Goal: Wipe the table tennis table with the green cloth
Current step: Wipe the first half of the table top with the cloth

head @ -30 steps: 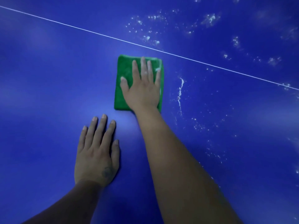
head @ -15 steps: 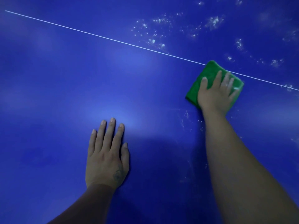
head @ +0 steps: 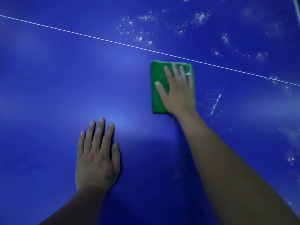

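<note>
The blue table tennis table [head: 56, 82] fills the view, crossed by a thin white line [head: 90, 36]. A folded green cloth [head: 157, 95] lies flat on it just below the line, right of centre. My right hand [head: 178, 93] presses on the cloth with straight fingers, covering its right half. My left hand [head: 97, 156] rests flat on the bare table surface, lower left of the cloth, fingers spread and holding nothing.
White specks and smears [head: 142, 30] are scattered over the table beyond the line and to the right. A white streak [head: 215, 103] runs just right of the cloth. A pale edge [head: 297, 7] shows at the top right corner.
My right hand slid the cloth to the right along the line, then back left toward the centre. A white streak now lies right of the cloth. My left hand stayed flat.
</note>
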Demonstrator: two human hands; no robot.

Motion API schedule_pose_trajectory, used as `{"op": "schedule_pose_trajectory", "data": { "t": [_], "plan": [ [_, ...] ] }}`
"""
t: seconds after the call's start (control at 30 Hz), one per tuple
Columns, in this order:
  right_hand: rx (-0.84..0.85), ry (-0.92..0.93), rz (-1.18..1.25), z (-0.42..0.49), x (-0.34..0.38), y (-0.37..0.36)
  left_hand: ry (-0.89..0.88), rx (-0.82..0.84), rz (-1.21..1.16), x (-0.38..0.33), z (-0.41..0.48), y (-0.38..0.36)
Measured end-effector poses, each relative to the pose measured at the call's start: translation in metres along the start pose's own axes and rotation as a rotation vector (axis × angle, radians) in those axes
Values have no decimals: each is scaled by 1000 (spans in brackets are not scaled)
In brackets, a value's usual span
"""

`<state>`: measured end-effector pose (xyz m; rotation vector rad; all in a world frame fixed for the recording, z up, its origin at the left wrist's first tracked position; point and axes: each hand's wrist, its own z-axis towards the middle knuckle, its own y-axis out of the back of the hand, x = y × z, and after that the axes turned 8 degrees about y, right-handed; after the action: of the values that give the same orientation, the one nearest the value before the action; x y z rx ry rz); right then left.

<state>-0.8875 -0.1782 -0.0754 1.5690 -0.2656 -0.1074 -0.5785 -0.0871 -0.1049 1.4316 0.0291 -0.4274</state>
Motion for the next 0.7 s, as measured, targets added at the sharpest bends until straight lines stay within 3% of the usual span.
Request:
{"op": "schedule_pose_trajectory", "data": {
  "t": [0.17,0.33,0.53,0.63,0.7],
  "plan": [
    [7,-410,-5,4,-85,11,13,-2,-1,0,1,1],
    [-1,-557,33,1,-32,9,18,17,5,-5,1,5],
    [-25,-243,10,-54,61,-7,14,-3,-18,-6,1,6],
    [-8,4,-35,-92,43,-7,16,-10,-27,-7,2,8],
    [-2,76,-53,-99,6,-2,24,-6,-31,-7,2,9]
  ]
}}
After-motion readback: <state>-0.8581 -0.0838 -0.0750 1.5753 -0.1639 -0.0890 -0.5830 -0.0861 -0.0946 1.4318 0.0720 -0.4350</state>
